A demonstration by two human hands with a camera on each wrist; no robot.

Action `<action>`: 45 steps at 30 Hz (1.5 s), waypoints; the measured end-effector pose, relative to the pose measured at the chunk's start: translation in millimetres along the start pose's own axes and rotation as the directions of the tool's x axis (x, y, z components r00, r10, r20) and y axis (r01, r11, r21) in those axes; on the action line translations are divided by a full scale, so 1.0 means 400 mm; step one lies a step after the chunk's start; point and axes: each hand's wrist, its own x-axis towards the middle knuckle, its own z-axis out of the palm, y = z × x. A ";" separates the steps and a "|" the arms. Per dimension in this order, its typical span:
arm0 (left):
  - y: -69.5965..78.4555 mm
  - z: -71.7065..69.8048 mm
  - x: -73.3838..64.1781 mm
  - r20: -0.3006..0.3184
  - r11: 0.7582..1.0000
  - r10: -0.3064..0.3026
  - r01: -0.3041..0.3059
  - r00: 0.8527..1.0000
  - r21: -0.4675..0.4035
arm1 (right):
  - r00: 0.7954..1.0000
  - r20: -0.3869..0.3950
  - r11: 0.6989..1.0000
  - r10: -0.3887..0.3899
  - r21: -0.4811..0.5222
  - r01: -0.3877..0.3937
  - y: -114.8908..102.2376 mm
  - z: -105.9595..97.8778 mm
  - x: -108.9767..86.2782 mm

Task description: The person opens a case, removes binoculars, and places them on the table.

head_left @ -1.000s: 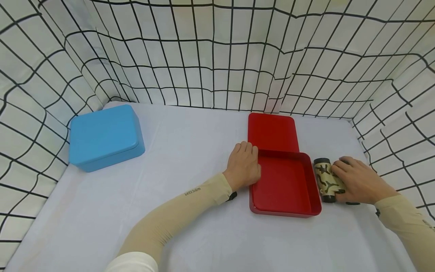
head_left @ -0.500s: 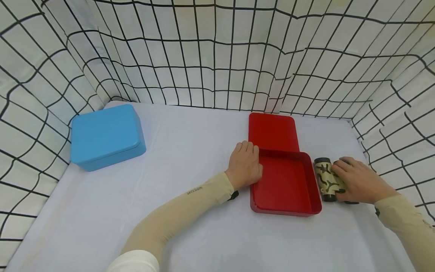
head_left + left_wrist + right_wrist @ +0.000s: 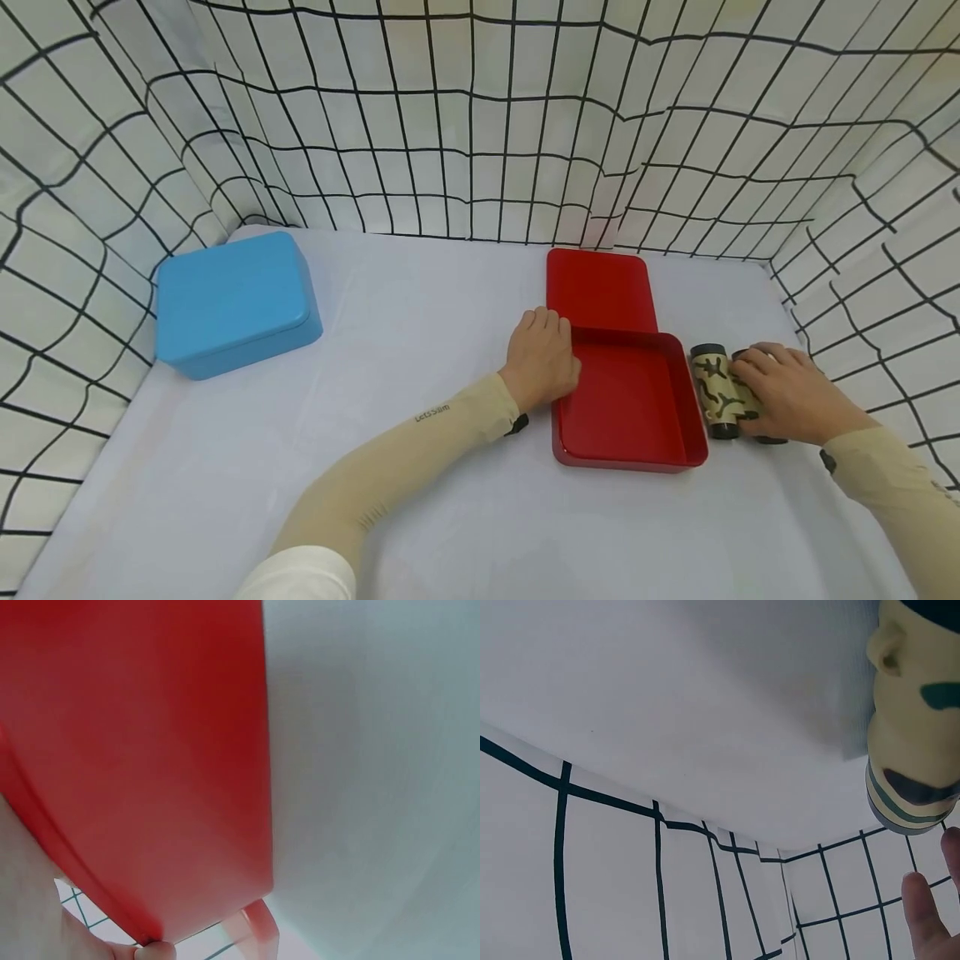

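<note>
In the head view my left hand (image 3: 542, 357) grips the left wall of an open red box (image 3: 630, 400). The left wrist view shows my fingertips (image 3: 156, 949) curled over the rim of that box, whose outer wall (image 3: 172, 765) fills much of the frame. A red lid (image 3: 602, 287) lies flat behind the box. My right hand (image 3: 795, 392) holds a pair of camouflage binoculars (image 3: 720, 392) that lies just right of the box, and covers most of their right barrel. One barrel (image 3: 911, 727) appears in the right wrist view, near my fingers (image 3: 922, 904).
At the back left of the white tabletop (image 3: 390, 317) stands a closed blue box (image 3: 232, 292). White walls with a black grid (image 3: 491, 125) enclose the back and both sides. The right wall rises close behind my right hand.
</note>
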 end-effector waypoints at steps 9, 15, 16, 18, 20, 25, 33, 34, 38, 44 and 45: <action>-0.001 -0.004 -0.006 -0.058 1.000 0.006 -0.007 0.998 -0.024 | 0.994 0.061 0.995 0.087 0.034 -0.089 -0.009 -0.029 -0.004; -0.010 -0.010 -0.010 -0.078 1.000 0.014 -0.016 0.997 -0.027 | 0.991 0.074 0.993 0.109 0.042 -0.112 -0.006 -0.049 -0.013; -0.014 -0.010 -0.012 -0.083 0.999 0.016 -0.019 0.996 -0.028 | 0.991 0.075 0.993 0.107 0.040 -0.110 -0.008 -0.051 -0.013; -0.023 -0.011 -0.018 -0.101 0.999 0.022 -0.025 0.995 -0.029 | 0.992 0.074 0.994 0.100 0.032 -0.103 -0.011 -0.055 -0.012; -0.034 -0.008 -0.022 -0.141 0.999 0.034 -0.038 0.990 -0.028 | 0.993 0.064 0.995 0.094 0.026 -0.096 -0.014 -0.058 -0.008; -0.071 0.004 -0.034 -0.232 0.996 0.076 -0.084 0.970 -0.027 | 0.996 0.012 0.996 0.084 -0.003 -0.084 -0.022 -0.077 0.008; -0.157 0.010 -0.058 -0.348 0.996 0.082 -0.086 0.934 0.005 | 0.993 -0.094 0.997 0.075 -0.022 -0.078 -0.044 -0.128 0.051; -0.168 0.011 -0.060 -0.367 0.997 0.079 -0.080 0.927 0.011 | 0.991 -0.112 0.997 0.076 -0.021 -0.079 -0.046 -0.134 0.056; -0.202 0.008 -0.066 -0.384 0.998 0.057 -0.052 0.922 0.022 | 0.981 -0.174 0.996 0.083 -0.007 -0.085 -0.054 -0.154 0.074; -0.249 -0.002 -0.081 -0.374 1.000 0.025 -0.018 0.927 0.022 | 0.970 -0.232 0.997 0.078 0.045 -0.069 -0.074 -0.181 0.106; -0.258 -0.003 -0.084 -0.381 1.000 0.019 -0.012 0.924 0.021 | 0.969 -0.234 0.996 0.082 0.053 -0.071 -0.079 -0.186 0.112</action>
